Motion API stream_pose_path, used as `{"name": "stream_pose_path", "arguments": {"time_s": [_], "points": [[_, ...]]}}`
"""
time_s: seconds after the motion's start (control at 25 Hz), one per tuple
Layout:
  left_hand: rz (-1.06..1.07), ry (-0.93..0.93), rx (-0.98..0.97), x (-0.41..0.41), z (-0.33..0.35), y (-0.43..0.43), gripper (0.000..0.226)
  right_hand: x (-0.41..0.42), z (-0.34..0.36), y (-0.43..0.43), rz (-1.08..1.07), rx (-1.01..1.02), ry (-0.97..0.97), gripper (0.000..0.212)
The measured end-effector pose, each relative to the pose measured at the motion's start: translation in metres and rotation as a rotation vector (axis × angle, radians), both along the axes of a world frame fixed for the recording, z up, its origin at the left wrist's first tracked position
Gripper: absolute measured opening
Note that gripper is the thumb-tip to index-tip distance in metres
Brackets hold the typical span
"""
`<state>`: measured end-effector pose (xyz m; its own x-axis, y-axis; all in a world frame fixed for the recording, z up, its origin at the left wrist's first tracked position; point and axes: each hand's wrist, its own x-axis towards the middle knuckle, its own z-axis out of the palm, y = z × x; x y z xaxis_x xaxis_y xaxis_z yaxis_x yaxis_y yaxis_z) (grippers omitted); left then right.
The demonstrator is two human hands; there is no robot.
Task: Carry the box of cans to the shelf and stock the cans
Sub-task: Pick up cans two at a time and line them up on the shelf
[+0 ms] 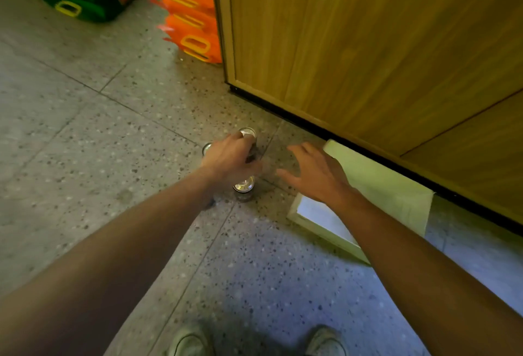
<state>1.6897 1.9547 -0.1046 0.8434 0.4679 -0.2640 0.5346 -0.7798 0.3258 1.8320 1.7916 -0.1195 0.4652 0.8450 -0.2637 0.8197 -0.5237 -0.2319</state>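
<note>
— On the speckled floor (85, 135), what's the left hand (230, 157) doing?
— Clamped on one upright can (249, 140); two more cans stand beside it.
— And rightward?
— Right hand (317, 177) hovers, fingers spread, above the flattened box (396, 194). A careless reach could topple the near can (244, 187).

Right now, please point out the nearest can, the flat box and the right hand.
nearest can (244, 184): head view, on its silver top.
flat box (376, 186): head view, on its pale flap.
right hand (317, 174): head view, on its back.

Three cans (244, 186), one box (365, 194), two hands (229, 157).
</note>
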Motion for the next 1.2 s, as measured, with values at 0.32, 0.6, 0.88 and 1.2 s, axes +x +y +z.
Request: {"name": "stream_pose_path", "arguments": {"time_s": [0.32, 0.6, 0.88, 1.2], "points": [[0.313, 0.068, -0.068, -0.132, -0.037, 0.041, 0.099, -0.06, -0.051, 0.041, 0.104, 0.005, 0.184, 0.096], [0.422, -0.061, -0.224, -0.159, -0.104, 0.025, 0.088, -0.054, -0.1, 0.046, 0.084, 0.111, 0.397, 0.073], [0.58, -0.413, -0.378, -0.136, -0.123, 0.011, 0.046, -0.062, -0.116, 0.049, -0.055, 0.279, 0.488, 0.064], [0.46, -0.47, -0.544, -0.113, -0.009, 0.017, 0.045, -0.059, 0.004, 0.044, -0.186, 0.426, 0.623, 0.06]]}}
